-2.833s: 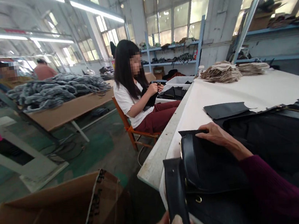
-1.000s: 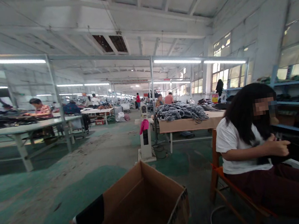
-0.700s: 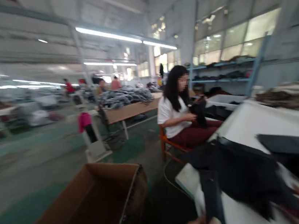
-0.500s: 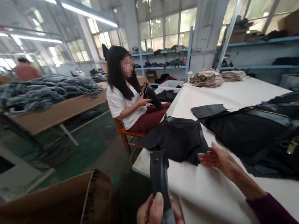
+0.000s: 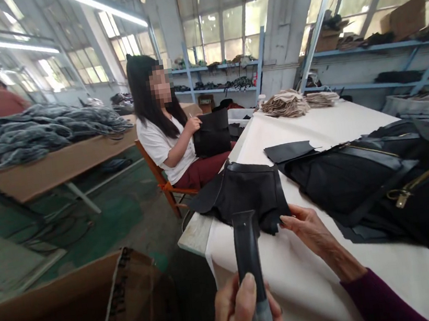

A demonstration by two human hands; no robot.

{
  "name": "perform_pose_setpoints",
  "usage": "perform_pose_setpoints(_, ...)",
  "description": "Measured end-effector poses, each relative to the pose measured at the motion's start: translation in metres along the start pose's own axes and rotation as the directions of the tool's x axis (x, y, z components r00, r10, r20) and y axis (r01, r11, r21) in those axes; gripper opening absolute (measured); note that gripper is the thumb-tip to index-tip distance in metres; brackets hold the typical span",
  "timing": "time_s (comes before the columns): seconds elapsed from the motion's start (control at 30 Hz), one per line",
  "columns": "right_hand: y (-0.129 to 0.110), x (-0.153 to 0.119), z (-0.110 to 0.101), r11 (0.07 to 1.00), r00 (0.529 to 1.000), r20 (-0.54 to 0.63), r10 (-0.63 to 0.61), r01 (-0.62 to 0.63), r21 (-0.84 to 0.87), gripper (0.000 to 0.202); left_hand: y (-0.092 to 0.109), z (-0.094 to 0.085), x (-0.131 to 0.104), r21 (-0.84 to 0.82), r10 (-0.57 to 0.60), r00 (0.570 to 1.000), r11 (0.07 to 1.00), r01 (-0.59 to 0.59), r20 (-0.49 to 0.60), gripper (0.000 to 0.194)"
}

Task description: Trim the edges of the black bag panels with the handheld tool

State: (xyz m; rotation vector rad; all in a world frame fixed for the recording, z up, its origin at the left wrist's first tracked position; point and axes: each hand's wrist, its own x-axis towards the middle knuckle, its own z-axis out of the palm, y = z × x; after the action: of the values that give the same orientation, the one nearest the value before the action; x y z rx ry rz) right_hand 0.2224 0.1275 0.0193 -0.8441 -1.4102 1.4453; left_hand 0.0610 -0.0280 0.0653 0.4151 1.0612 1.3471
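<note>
My left hand (image 5: 244, 309), at the bottom centre, is closed around the grey lower part of a black curved tool (image 5: 247, 251). The tool stands upright with its flat end in front of the cloth; its exact kind does not show. At the near table edge lies a black sewn fabric piece (image 5: 255, 184), partly hanging over the left side. My right hand (image 5: 313, 234) reaches in from the right in a purple sleeve, thumb and fingers closed on that piece's lower right corner.
A heap of black bags with gold zips (image 5: 378, 176) covers the right of the white-topped table (image 5: 351, 116), with stacked beige cloth (image 5: 284, 104) farther back. A seated co-worker (image 5: 167, 130) holds a black piece. An open cardboard box (image 5: 133, 297) stands at lower left.
My view has shifted a little. My right fingers have closed on the fabric corner, and the tool now stands nearer the cloth. The co-worker's black piece is held flatter and more upright.
</note>
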Motion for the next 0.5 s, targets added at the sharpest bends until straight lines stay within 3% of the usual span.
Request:
perform_pose_setpoints(0.3, -0.008, -0.006, 0.005, 0.994, 0.991, 0.123, 0.048, -0.036, -0.101, 0.027, -0.012, 0.025, 0.021, 0.008, -0.124, 0.99, 0.992, 0.123, 0.061, 0.057)
perform_pose_setpoints(0.5, -0.007, -0.004, -0.004, 0.978, 0.981, 0.17, 0.092, -0.057, -0.2, 0.019, -0.018, 0.023, 0.033, 0.001, -0.053, 0.999, 0.999, 0.053, 0.014, 0.058)
